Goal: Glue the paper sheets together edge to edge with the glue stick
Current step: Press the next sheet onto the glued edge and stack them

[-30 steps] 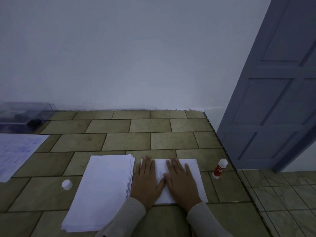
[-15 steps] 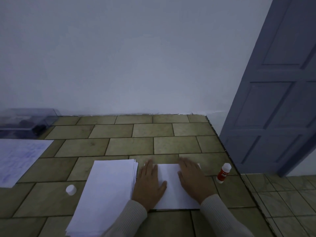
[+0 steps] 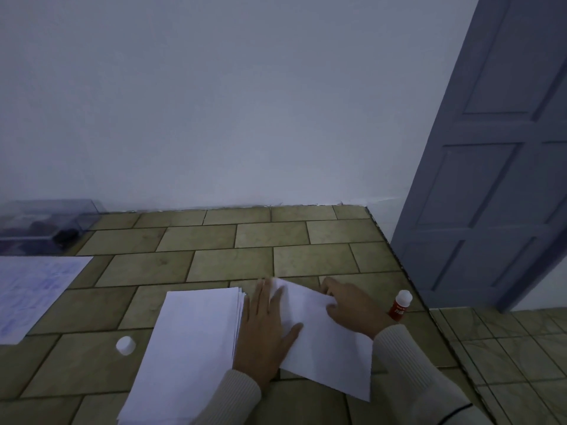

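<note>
Left hand (image 3: 264,329) lay flat, fingers straight, on loose sheet (image 3: 328,354) just beside stack (image 3: 190,348). Right hand (image 3: 352,308) gripped the sheet's skewed right edge. Glue stick (image 3: 400,305) stood just beyond, near the counter (image 3: 270,234) edge.

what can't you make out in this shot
All head view:
- Glue stick label: too small and blurred to read.
- Sheet: partly under the left hand and right hand; any glue on it does not show.
- Right hand's hold, pinching or pressing: the hand itself hides the sheet's edge.
- Stack: near end cut by the bottom edge and a sleeve.
- Box contents: dark, blurred.
</note>
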